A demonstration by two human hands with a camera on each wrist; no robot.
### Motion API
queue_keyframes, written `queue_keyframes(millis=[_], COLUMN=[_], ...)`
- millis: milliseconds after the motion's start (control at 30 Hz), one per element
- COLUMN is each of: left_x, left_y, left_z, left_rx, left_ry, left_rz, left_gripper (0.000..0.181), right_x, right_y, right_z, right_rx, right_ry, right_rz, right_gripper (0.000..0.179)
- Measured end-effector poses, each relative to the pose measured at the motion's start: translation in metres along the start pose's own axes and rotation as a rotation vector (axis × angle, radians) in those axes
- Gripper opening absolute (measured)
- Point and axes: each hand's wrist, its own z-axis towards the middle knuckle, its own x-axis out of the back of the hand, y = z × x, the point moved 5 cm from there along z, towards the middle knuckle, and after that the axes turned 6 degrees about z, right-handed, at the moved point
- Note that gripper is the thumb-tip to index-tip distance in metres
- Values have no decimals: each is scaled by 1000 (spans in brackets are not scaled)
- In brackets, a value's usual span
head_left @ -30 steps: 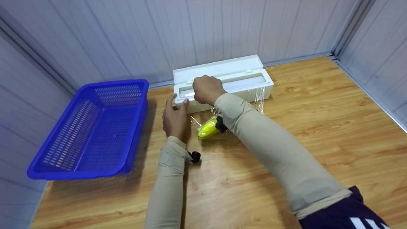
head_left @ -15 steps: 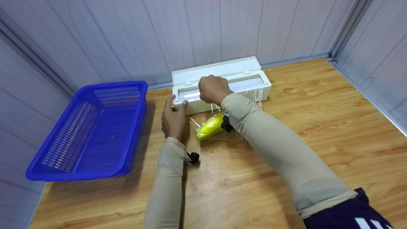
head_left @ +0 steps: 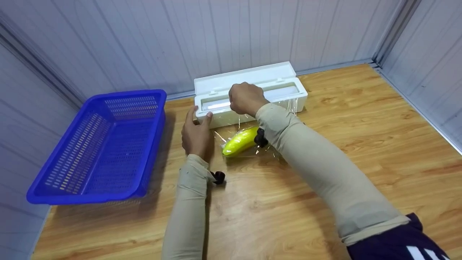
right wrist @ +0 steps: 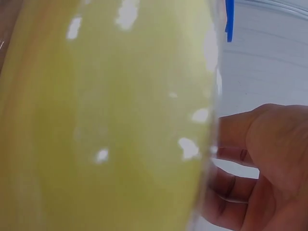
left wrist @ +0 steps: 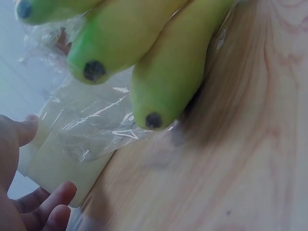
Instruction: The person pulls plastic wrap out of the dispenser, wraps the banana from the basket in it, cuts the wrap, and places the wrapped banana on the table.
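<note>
A long white cling film box (head_left: 216, 121) stands open at the back, a pale roll (head_left: 283, 92) inside it. My left hand (head_left: 196, 137) grips its left end, thumb at the front; the left wrist view shows that hand's fingers (left wrist: 53, 204) at the box corner. My right hand (head_left: 247, 98) has its fingers curled at the box's front rim, fingertips hidden. In front lies a yellow-green bunch of bananas (head_left: 240, 141) under clear cling film (left wrist: 103, 115), partly behind my right wrist. Film hangs from the box front to the bananas. Bananas (right wrist: 120, 115) fill most of the right wrist view.
A blue plastic basket (head_left: 153, 144) with slotted sides stands to the left on the wooden table (head_left: 260, 216). White panel walls (head_left: 231, 36) rise behind the box and at both sides. The box lid (head_left: 245, 77) leans back near the rear wall.
My right hand has slid a short way to the right along the box's front rim, uncovering more of the bananas. The left hand keeps its place on the box's left end.
</note>
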Motion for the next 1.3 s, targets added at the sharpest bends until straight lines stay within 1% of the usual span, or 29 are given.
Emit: queue_keyframes(millis=[100,367,600,767,1033,1300], left_x=[0,1,2,1,2,3], left_y=[-1,-3,-5,-5,-4,-7], left_z=[0,3,4,4,3,5], left_rx=[6,12,1,12,8,6], left_ry=[-5,-5,6,-2,-11,2], left_rz=[1,10,40,25,9,-1], left_gripper=[61,63,62,64,64,65], right_x=[-1,1,1,2,5,6], right_y=[3,9,15,18,21,22], right_z=[0,0,-1,-2,-1,-2], right_rx=[2,11,12,1,-7,27], right_ry=[-4,18,13,11,3,30], right_rz=[5,26,30,35,23,35], right_gripper=[16,19,20,19,29,31])
